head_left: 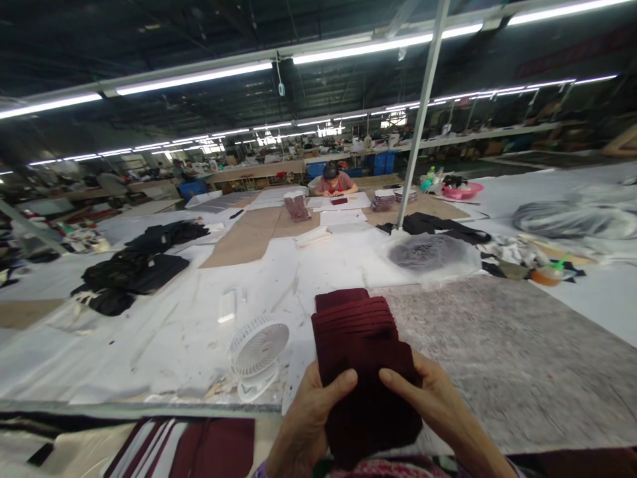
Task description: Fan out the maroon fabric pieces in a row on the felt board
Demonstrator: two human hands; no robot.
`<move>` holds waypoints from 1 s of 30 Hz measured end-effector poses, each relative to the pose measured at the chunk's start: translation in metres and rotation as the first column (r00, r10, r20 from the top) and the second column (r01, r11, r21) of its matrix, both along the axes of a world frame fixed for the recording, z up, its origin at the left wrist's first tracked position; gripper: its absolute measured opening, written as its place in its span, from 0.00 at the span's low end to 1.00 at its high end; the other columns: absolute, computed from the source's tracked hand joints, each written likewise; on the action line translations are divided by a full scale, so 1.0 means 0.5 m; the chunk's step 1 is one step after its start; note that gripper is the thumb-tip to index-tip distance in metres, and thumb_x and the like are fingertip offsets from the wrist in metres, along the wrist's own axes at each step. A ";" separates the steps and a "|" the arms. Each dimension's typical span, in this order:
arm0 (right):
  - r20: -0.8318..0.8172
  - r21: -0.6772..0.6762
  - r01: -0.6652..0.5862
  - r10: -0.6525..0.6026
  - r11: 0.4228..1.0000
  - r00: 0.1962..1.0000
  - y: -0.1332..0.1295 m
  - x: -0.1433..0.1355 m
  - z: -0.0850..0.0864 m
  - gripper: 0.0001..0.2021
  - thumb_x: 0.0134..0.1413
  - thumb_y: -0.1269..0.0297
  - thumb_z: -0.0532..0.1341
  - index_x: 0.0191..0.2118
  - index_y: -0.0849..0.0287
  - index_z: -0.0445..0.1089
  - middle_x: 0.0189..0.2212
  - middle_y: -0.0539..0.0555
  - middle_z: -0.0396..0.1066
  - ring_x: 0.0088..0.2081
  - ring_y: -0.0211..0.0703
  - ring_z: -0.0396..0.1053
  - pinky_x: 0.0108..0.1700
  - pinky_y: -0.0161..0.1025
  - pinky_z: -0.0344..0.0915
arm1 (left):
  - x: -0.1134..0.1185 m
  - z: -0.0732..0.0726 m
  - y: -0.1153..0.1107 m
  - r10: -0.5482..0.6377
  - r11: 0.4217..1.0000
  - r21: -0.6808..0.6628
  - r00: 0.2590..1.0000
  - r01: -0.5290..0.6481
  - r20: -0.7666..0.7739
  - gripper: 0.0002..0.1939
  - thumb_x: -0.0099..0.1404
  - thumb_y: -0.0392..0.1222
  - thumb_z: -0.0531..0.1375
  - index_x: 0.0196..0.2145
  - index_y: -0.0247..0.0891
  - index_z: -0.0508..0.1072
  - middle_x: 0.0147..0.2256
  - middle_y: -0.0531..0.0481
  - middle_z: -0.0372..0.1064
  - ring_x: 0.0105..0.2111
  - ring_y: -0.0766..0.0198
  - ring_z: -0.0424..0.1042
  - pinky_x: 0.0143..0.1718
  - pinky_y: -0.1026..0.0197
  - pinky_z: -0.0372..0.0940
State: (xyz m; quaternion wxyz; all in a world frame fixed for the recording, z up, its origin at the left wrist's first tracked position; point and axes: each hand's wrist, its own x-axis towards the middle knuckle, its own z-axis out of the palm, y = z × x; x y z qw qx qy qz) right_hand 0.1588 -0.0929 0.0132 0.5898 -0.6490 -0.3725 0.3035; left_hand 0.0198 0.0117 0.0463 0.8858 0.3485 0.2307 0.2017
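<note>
A stack of dark maroon fabric pieces (365, 358) is held up in front of me, over the near edge of the table. The layers fan out in steps along its top end. My left hand (311, 411) grips its left side, thumb lying across the front. On the other side, my right hand (430, 392) closes around the edge with the thumb pressed on the face. Most of the fingers of both hands are hidden behind the cloth.
A white fan (259, 352) stands left of the stack. Grey mottled fabric (507, 358) covers the table at right. Maroon and white pieces (199, 448) lie below at left. Dark clothes (134, 265) and a plastic-wrapped bundle (428, 255) lie farther off. A person (336, 182) works across the table.
</note>
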 end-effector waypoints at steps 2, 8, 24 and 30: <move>-0.011 0.000 -0.013 0.013 1.000 1.000 0.000 -0.001 0.001 0.13 0.52 0.55 0.64 0.39 0.56 0.73 0.34 0.54 0.75 0.40 0.51 0.71 0.42 0.44 0.70 | 0.001 -0.001 -0.002 0.010 1.000 -0.016 1.000 -0.010 -0.011 0.23 0.51 0.39 0.67 0.47 0.34 0.74 0.38 0.38 0.78 0.43 0.48 0.75 0.51 0.49 0.65; -0.032 0.102 -0.034 0.038 0.994 0.999 0.004 -0.003 0.005 0.11 0.52 0.56 0.64 0.38 0.56 0.71 0.37 0.53 0.72 0.42 0.48 0.70 0.45 0.42 0.68 | 0.000 -0.007 -0.001 0.063 0.997 -0.045 0.995 -0.066 -0.072 0.20 0.55 0.39 0.65 0.47 0.36 0.73 0.39 0.42 0.78 0.43 0.52 0.75 0.52 0.51 0.65; -0.113 0.171 0.087 -0.068 0.981 0.991 -0.002 0.015 -0.007 0.10 0.50 0.56 0.66 0.39 0.47 0.71 0.55 0.49 0.58 0.52 0.44 0.63 0.45 0.34 0.65 | -0.005 -0.005 -0.001 0.079 0.996 -0.040 0.990 -0.084 -0.114 0.31 0.55 0.37 0.65 0.56 0.39 0.65 0.42 0.44 0.77 0.45 0.52 0.74 0.51 0.53 0.66; -0.169 0.164 0.082 -0.053 0.983 0.984 0.003 0.014 -0.014 0.11 0.50 0.57 0.67 0.41 0.46 0.70 0.54 0.49 0.58 0.49 0.42 0.65 0.46 0.36 0.65 | -0.004 -0.006 -0.002 0.058 0.996 -0.060 0.993 -0.065 -0.104 0.27 0.55 0.38 0.65 0.53 0.37 0.68 0.43 0.42 0.77 0.45 0.52 0.74 0.51 0.53 0.66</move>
